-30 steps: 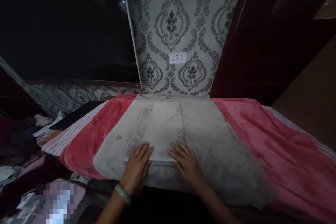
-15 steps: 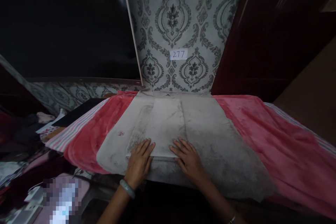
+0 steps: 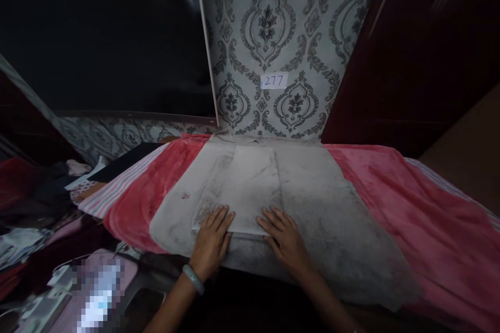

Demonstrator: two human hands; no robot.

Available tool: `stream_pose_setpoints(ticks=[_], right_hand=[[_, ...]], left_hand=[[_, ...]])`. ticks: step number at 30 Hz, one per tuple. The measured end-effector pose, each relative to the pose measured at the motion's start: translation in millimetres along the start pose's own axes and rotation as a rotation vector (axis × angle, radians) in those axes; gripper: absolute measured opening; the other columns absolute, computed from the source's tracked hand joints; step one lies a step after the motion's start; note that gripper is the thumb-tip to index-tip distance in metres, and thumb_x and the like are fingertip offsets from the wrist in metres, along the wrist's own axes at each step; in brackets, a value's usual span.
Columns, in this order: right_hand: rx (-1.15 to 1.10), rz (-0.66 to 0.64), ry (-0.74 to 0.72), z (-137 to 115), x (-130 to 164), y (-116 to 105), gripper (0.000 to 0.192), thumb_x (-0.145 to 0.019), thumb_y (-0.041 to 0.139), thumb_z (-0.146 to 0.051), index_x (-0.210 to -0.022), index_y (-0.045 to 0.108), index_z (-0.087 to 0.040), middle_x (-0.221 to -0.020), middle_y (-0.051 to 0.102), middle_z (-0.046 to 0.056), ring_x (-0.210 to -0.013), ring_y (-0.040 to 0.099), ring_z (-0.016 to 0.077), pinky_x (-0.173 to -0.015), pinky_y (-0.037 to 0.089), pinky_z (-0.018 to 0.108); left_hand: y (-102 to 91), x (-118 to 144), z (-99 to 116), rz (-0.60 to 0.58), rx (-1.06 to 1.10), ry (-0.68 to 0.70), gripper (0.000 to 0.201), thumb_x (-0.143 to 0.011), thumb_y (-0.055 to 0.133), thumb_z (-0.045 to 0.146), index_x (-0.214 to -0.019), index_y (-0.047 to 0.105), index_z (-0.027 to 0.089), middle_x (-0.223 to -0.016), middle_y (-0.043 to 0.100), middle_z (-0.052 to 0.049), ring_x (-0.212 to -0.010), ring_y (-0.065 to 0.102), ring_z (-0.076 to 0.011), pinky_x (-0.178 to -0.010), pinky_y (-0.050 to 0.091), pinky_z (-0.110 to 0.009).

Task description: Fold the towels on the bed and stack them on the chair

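Observation:
A folded grey-white cloth [image 3: 253,182] lies flat on a larger grey cloth [image 3: 316,192], with its near edge toward me. My left hand [image 3: 213,237] rests palm down on its near left corner, fingers stretched out. On the near right corner lies my right hand [image 3: 285,239], its fingers slightly spread and pointing away from me. Neither hand grips the fabric. A bracelet [image 3: 193,279] circles my left wrist. The larger cloth has a small reddish mark near its left side.
Beneath the grey cloth spreads a red-pink blanket [image 3: 390,187], over a striped cloth [image 3: 117,182]. Behind stand a patterned wall with a paper label [image 3: 274,80] reading 277 and a dark television screen [image 3: 105,36]. At lower left are a white power strip [image 3: 47,302] and piled clothes.
The whole view has shifted slightly, so the scene sits a little farther right. Both hands stay flat on the folded cloth in nearly the same place.

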State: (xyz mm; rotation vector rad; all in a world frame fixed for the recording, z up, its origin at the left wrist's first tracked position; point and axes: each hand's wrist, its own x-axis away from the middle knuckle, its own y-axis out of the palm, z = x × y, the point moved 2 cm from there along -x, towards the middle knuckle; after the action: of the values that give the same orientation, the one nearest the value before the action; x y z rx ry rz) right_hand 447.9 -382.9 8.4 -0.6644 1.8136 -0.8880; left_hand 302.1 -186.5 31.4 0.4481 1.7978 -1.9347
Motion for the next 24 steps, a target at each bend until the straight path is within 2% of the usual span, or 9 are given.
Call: stream_pose_setpoints(ticks=[5, 9, 12, 15, 17, 20, 24], right_hand=[[-0.092, -0.004, -0.008, 0, -1, -7, 0.040, -0.099, 0.047, -0.031, -0.137, 0.061, -0.029, -0.146, 0.053, 0.006, -0.141, 0.041, 0.0287, -0.110, 0.040, 0.055], [-0.175, 0.017, 0.028, 12, -9, -16, 0.039, -0.102, 0.040, -0.033, -0.131, 0.066, -0.030, -0.135, 0.064, 0.006, -0.132, 0.052, 0.0256, -0.108, 0.043, 0.052], [-0.153, 0.009, 0.078, 26, -26, -22, 0.042, -0.101, 0.038, -0.033, -0.133, 0.065, -0.027, -0.135, 0.063, 0.007, -0.129, 0.055, 0.0251, -0.110, 0.042, 0.051], [-0.088, -0.076, 0.147, 37, -52, -20, 0.046, -0.100, 0.039, -0.035, -0.141, 0.058, -0.022, -0.146, 0.053, 0.009, -0.138, 0.046, 0.0266, -0.114, 0.037, 0.051], [-0.045, -0.156, 0.187, 41, -72, -16, 0.050, -0.100, 0.040, -0.035, -0.146, 0.052, -0.019, -0.153, 0.045, 0.010, -0.143, 0.038, 0.0269, -0.117, 0.032, 0.050], [0.013, -0.254, 0.233, 44, -100, -9, 0.054, -0.100, 0.039, -0.034, -0.151, 0.044, -0.016, -0.159, 0.034, 0.011, -0.148, 0.028, 0.0264, -0.119, 0.026, 0.047], [0.075, -0.331, 0.281, 50, -127, 1, 0.059, -0.102, 0.037, -0.037, -0.156, 0.033, -0.015, -0.162, 0.026, 0.012, -0.151, 0.019, 0.0255, -0.121, 0.018, 0.047]], left_hand=[[-7.1, -1, -1, -0.038, 0.042, 0.011, 0.051, -0.094, 0.050, 0.021, -0.145, 0.050, 0.025, -0.149, 0.052, -0.009, -0.139, 0.046, -0.0269, -0.111, 0.045, -0.051], [-24.6, -8, -3, -0.133, 0.092, 0.007, 0.053, -0.091, 0.059, 0.035, -0.143, 0.053, 0.025, -0.149, 0.052, -0.010, -0.137, 0.049, -0.0283, -0.111, 0.045, -0.051], [-38.4, -23, -2, -0.190, 0.120, -0.007, 0.044, -0.093, 0.056, 0.041, -0.134, 0.061, 0.025, -0.138, 0.062, -0.010, -0.126, 0.059, -0.0279, -0.106, 0.049, -0.050], [-44.7, -47, 4, -0.154, 0.145, -0.033, 0.037, -0.099, 0.045, 0.037, -0.128, 0.065, 0.024, -0.123, 0.070, -0.009, -0.115, 0.065, -0.0250, -0.100, 0.052, -0.046], [-40.7, -64, 10, -0.128, 0.134, -0.024, 0.040, -0.100, 0.043, 0.035, -0.132, 0.061, 0.021, -0.131, 0.066, -0.011, -0.125, 0.060, -0.0258, -0.106, 0.048, -0.047], [-22.3, -82, 14, -0.163, 0.087, -0.011, 0.050, -0.099, 0.045, 0.039, -0.142, 0.051, 0.016, -0.149, 0.051, -0.015, -0.143, 0.041, -0.0282, -0.117, 0.036, -0.052], [9.8, -84, 9, -0.248, 0.018, -0.086, 0.065, -0.094, 0.050, 0.051, -0.148, 0.043, 0.014, -0.156, 0.038, -0.021, -0.148, 0.029, -0.0349, -0.116, 0.030, -0.060]])
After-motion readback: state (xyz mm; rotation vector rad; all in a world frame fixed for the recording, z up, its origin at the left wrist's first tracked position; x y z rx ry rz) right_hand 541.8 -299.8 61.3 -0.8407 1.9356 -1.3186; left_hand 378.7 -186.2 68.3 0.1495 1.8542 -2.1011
